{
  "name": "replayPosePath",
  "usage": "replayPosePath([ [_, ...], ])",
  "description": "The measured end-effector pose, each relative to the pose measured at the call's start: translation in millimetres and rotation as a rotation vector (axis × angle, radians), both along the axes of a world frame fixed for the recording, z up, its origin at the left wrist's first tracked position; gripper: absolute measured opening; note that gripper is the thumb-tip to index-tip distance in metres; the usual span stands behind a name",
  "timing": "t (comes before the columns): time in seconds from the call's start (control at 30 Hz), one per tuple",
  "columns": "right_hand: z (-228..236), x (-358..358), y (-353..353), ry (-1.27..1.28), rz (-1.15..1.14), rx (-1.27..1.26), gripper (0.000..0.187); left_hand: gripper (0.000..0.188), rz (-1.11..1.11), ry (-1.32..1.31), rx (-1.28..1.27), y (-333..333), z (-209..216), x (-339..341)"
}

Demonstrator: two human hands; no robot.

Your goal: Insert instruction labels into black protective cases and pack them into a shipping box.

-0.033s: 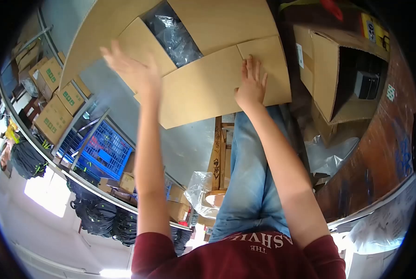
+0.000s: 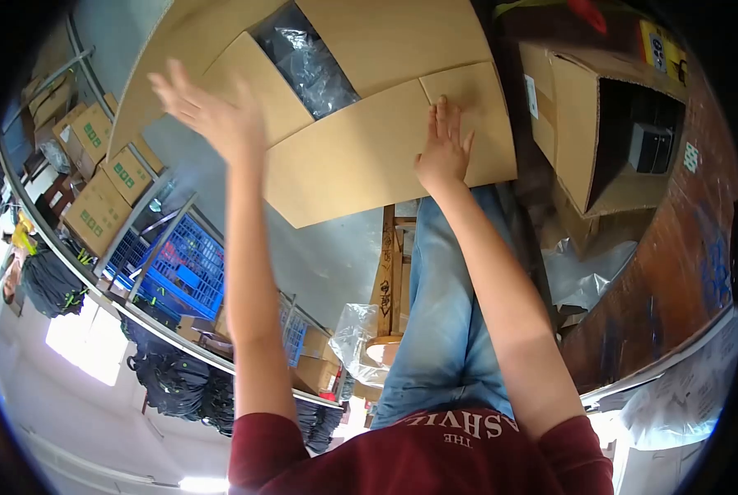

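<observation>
A large cardboard box [image 2: 344,161] lies in front of me with its flaps folded inward. Through the gap between the flaps shows clear plastic wrapping [image 2: 313,70] over something dark. My right hand [image 2: 445,153] rests on the right part of the near flap, fingers stretched out and holding nothing. Over the box's left side is my left hand [image 2: 216,115], its fingers spread and slightly blurred. Nothing is in it, and whether it touches the left flap [image 2: 249,87] I cannot tell.
On the right, an open carton [image 2: 571,124] with a small black box [image 2: 651,150] inside stands by a brown wooden surface [image 2: 682,247]. A wooden stool [image 2: 385,272] is beside my legs. Left are stacked cartons [image 2: 101,210], a blue crate [image 2: 183,268] and black bundled goods [image 2: 175,384].
My left hand has moved left, away from the middle of the box. My right hand stays on the near flap, almost unmoved.
</observation>
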State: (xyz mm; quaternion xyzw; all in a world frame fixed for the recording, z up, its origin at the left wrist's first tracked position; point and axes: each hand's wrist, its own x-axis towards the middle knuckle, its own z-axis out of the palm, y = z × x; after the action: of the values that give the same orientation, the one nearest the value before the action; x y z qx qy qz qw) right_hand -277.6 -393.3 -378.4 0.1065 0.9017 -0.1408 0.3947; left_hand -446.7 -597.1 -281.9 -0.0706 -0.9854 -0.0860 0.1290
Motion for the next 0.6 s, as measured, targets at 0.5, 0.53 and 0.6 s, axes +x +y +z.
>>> replayPosePath([
  [0.5,6.3,-21.9,-3.6,-0.152,-0.078,-0.015,0.072,0.037,-0.033,-0.343,0.077,7.1,-23.7,67.6],
  [0.53,1.9,-22.6,-3.4,-0.134,-0.100,-0.004,0.071,0.040,-0.091,-0.413,0.006,7.0,-44.4,88.0],
  [0.6,3.4,-17.9,-14.7,-0.124,-0.108,-0.010,0.070,0.044,-0.046,-0.599,-0.042,10.1,-76.4,89.6],
])
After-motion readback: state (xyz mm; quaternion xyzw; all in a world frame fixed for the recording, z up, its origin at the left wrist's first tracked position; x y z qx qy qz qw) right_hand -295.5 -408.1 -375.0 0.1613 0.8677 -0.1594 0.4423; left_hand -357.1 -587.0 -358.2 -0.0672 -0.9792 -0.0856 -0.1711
